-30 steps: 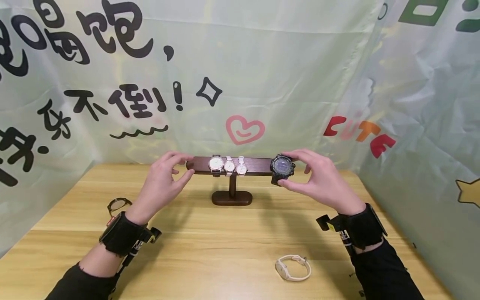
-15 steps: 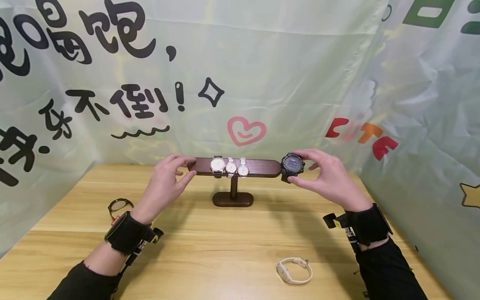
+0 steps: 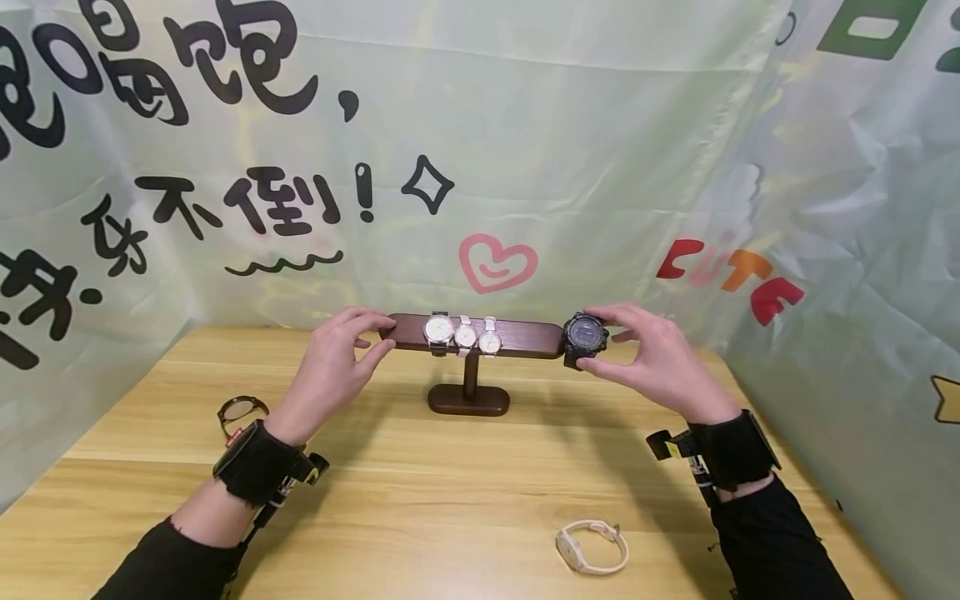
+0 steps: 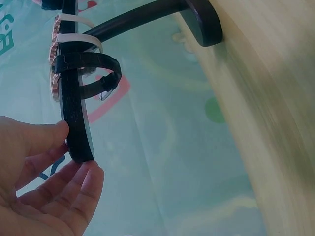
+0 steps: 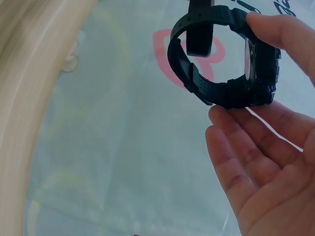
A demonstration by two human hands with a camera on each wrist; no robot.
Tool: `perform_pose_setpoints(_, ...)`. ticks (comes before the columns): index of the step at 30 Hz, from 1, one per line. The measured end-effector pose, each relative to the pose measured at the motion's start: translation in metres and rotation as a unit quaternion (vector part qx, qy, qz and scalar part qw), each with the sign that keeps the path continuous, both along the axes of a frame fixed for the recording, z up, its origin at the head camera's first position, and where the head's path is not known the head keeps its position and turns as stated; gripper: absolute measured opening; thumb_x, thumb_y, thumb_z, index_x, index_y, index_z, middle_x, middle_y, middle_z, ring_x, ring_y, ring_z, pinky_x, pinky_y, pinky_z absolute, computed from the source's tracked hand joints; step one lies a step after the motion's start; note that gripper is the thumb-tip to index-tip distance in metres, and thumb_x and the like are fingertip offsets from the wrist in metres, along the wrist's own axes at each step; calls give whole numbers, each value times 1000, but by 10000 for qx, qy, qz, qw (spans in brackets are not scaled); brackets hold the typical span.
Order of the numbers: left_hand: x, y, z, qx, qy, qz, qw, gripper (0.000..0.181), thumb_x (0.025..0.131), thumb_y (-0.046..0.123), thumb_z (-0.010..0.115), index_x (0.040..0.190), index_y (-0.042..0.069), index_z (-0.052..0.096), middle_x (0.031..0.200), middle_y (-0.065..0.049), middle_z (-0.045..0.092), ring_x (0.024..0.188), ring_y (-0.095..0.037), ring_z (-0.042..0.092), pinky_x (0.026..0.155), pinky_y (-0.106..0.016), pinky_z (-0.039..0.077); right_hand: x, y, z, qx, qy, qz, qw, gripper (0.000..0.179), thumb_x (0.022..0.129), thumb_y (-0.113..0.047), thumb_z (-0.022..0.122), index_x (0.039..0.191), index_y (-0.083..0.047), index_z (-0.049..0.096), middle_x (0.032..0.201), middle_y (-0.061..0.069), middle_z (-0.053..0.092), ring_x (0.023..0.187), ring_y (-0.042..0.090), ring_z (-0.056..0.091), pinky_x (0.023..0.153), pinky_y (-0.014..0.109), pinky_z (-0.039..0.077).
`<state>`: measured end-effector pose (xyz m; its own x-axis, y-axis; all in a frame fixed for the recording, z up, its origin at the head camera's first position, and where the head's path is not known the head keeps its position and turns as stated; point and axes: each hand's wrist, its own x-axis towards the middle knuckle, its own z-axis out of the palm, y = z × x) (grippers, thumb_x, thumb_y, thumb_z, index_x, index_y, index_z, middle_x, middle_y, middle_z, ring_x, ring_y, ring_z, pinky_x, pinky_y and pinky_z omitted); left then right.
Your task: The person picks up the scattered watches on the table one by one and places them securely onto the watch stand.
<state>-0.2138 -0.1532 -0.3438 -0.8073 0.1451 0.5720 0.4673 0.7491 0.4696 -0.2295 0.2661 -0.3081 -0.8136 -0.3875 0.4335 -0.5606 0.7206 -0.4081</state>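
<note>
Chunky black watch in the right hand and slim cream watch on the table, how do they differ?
The chunky black round watch is dark and bulky; the slim cream watch is pale and looks slighter. The black watch is held up by the right hand, face toward the head camera; the cream watch lies on the wooden table, face turned sideways. Both straps form loops.

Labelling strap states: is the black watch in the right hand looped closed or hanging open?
Closed: in the right wrist view, the black watch has its strap joined in a ring. Latched or not, can't tell.
</note>
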Motion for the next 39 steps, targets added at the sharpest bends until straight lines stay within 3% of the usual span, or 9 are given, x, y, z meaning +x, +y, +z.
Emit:
perform_pose_setpoints(8, -2, 0, -1, -13, 67, 32, 10000, 25, 101, 10, 76, 125, 3, 76, 133, -19, 71, 106, -38, 75, 89, -51, 66, -4, -2, -4, -93, 17, 145, 9999, 65, 88, -28, 92, 146, -17, 65, 145, 12, 67, 125, 38, 70, 104, 56, 59)
perform_pose_setpoints(18, -3, -1, -3, -13, 132, 9, 9999, 25, 101, 10, 76, 125, 3, 76, 133, -19, 71, 102, -37, 77, 87, -51, 67, -6, -9, -7, 122, 26, 245, 9996, 70, 89, -26, 90, 152, -21, 60, 152, 9, 62, 139, 36, 59, 114, 54, 53)
perform_pose_setpoints(25, -3, 0, -3, -19, 138, -4, 9999, 25, 101, 10, 75, 126, 2, 76, 133, -19, 70, 103, -38, 77, 87, -50, 67, -9, -12, -8, 174, 59, 229, 9996, 69, 90, -32, 90, 151, -19, 61, 151, 10, 64, 138, 37, 60, 113, 57, 54)
perform_pose_setpoints(39, -5, 0, -5, -8, 233, -64, 9997, 25, 100, 8, 77, 124, 1, 75, 128, -19, 71, 107, -37, 75, 85, -48, 68, -18, -24, -10, 107, -152, 461, 9988, 70, 89, -27, 91, 151, -16, 61, 149, 10, 65, 139, 36, 61, 115, 55, 53)
